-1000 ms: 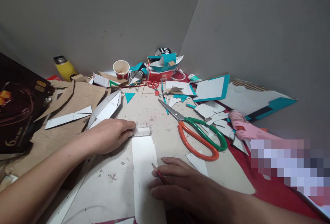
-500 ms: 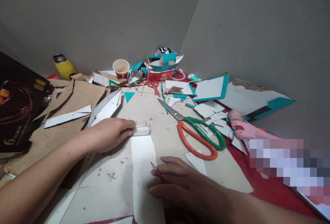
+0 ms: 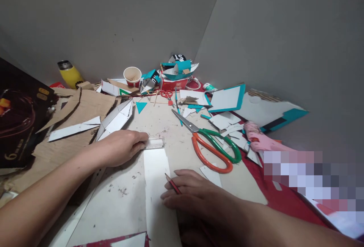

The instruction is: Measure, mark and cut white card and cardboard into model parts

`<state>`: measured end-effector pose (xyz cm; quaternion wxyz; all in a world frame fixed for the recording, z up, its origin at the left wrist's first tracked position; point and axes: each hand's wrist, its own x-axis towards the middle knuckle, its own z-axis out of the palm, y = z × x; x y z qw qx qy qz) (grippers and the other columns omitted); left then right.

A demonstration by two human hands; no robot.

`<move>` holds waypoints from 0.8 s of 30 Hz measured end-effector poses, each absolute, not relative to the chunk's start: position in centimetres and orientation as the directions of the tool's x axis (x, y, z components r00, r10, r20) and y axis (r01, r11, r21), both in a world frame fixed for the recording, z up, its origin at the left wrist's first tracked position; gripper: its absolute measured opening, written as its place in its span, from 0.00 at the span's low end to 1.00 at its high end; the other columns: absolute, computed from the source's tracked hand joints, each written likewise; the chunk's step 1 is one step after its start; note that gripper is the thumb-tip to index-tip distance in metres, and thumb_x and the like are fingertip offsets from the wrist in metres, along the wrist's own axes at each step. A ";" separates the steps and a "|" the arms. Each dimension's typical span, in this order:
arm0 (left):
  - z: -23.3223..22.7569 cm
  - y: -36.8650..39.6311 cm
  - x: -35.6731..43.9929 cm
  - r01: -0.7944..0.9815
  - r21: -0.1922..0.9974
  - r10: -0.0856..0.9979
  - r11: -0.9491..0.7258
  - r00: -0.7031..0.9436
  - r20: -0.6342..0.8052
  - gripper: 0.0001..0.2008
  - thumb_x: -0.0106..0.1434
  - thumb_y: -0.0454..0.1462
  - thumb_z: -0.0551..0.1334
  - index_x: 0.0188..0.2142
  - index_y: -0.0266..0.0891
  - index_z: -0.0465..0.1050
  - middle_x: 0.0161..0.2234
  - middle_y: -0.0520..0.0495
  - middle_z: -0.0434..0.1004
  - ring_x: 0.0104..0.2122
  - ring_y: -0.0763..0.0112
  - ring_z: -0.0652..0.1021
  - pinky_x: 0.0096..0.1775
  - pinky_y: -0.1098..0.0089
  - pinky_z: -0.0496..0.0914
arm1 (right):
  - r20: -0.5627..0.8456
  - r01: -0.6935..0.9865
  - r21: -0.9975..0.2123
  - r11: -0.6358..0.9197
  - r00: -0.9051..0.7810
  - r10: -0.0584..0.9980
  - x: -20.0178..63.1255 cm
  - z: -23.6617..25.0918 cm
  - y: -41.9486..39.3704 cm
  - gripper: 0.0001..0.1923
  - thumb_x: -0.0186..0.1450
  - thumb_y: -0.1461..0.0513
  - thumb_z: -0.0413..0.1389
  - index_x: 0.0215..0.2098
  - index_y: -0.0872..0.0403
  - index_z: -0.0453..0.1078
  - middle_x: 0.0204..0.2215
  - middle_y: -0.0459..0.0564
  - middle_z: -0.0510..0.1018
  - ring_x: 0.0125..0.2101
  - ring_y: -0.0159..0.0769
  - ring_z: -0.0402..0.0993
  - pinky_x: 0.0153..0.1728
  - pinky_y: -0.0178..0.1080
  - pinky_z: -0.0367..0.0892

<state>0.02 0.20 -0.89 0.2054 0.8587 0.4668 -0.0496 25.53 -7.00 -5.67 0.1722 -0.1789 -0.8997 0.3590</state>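
From here I see the person's left hand (image 3: 125,148) pinching a clear plastic ruler (image 3: 155,144) at the far end of a long white card strip (image 3: 156,167). The right hand (image 3: 196,192), a slim red-and-black pencil (image 3: 173,184) between its fingers, is at the strip's right edge. Beyond it on the right lie large orange-and-green-handled metal scissors (image 3: 195,127). Torn brown cardboard (image 3: 76,110) covers the left; a white paper cup (image 3: 132,74) stands at the far side.
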 end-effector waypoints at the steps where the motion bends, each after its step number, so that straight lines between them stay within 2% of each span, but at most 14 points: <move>1: -0.8 0.2 0.0 0.821 0.302 0.780 -0.485 0.562 -0.276 0.10 0.67 0.39 0.49 0.29 0.43 0.61 0.26 0.52 0.69 0.25 0.70 0.67 0.28 0.69 0.56 | 0.176 0.201 -0.715 0.670 -0.876 0.450 25.5 -5.4 -6.9 0.21 0.62 0.59 0.59 0.53 0.52 0.66 0.42 0.55 0.76 0.45 0.43 0.70 0.53 0.47 0.61; 4: -0.8 0.0 -0.1 0.814 0.282 0.775 -0.507 0.574 -0.265 0.09 0.67 0.38 0.49 0.30 0.43 0.63 0.26 0.50 0.71 0.25 0.69 0.68 0.28 0.69 0.57 | 0.207 0.190 -0.756 0.626 -0.838 0.504 25.2 -4.8 -6.9 0.19 0.64 0.64 0.57 0.53 0.52 0.66 0.43 0.55 0.76 0.45 0.39 0.71 0.52 0.45 0.63; 8: -0.9 -0.2 -0.3 0.808 0.275 0.781 -0.522 0.582 -0.227 0.09 0.66 0.38 0.50 0.32 0.43 0.65 0.29 0.48 0.74 0.27 0.67 0.70 0.28 0.69 0.58 | 0.112 0.313 -0.869 0.383 -0.630 0.768 25.3 -3.6 -7.3 0.12 0.70 0.61 0.49 0.50 0.52 0.68 0.44 0.56 0.79 0.45 0.39 0.75 0.47 0.42 0.69; 11: -1.0 -0.2 -0.5 0.805 0.276 0.782 -0.524 0.584 -0.219 0.09 0.65 0.38 0.50 0.31 0.43 0.66 0.27 0.49 0.73 0.26 0.67 0.70 0.27 0.69 0.57 | 0.040 0.294 -0.937 0.188 -0.445 0.895 25.5 -1.8 -7.4 0.15 0.72 0.54 0.46 0.51 0.51 0.67 0.39 0.54 0.81 0.41 0.40 0.78 0.44 0.43 0.72; 14: -1.1 -0.1 -0.7 0.799 0.277 0.777 -0.534 0.593 -0.211 0.10 0.65 0.38 0.50 0.30 0.43 0.66 0.26 0.48 0.73 0.25 0.67 0.70 0.26 0.69 0.57 | 0.079 0.183 -0.972 0.150 -0.347 0.935 25.0 -0.6 -7.1 0.20 0.71 0.48 0.46 0.49 0.51 0.70 0.32 0.51 0.80 0.30 0.35 0.77 0.35 0.40 0.74; 17: -1.3 0.0 -0.7 0.790 0.277 0.773 -0.547 0.603 -0.195 0.10 0.65 0.39 0.49 0.31 0.43 0.66 0.27 0.48 0.73 0.26 0.66 0.70 0.26 0.69 0.57 | 0.100 0.101 -0.986 0.131 -0.268 0.958 23.5 -1.3 -6.3 0.22 0.68 0.46 0.51 0.42 0.54 0.74 0.27 0.48 0.75 0.23 0.30 0.72 0.27 0.35 0.72; 19: -1.4 0.0 -0.6 0.788 0.276 0.773 -0.551 0.606 -0.188 0.10 0.64 0.38 0.49 0.31 0.43 0.66 0.28 0.47 0.74 0.27 0.66 0.71 0.27 0.69 0.58 | 0.090 0.019 -0.995 0.097 -0.236 0.968 22.3 -2.9 -5.6 0.21 0.66 0.46 0.53 0.39 0.55 0.74 0.26 0.47 0.74 0.23 0.31 0.72 0.24 0.35 0.70; 24: -1.5 0.2 -0.5 0.792 0.276 0.773 -0.545 0.602 -0.200 0.10 0.64 0.38 0.49 0.31 0.43 0.66 0.27 0.47 0.74 0.27 0.66 0.72 0.27 0.69 0.58 | 0.042 -0.049 -0.998 0.033 -0.197 0.980 20.9 -6.6 -3.8 0.16 0.64 0.51 0.56 0.37 0.56 0.72 0.24 0.46 0.74 0.20 0.29 0.71 0.23 0.35 0.68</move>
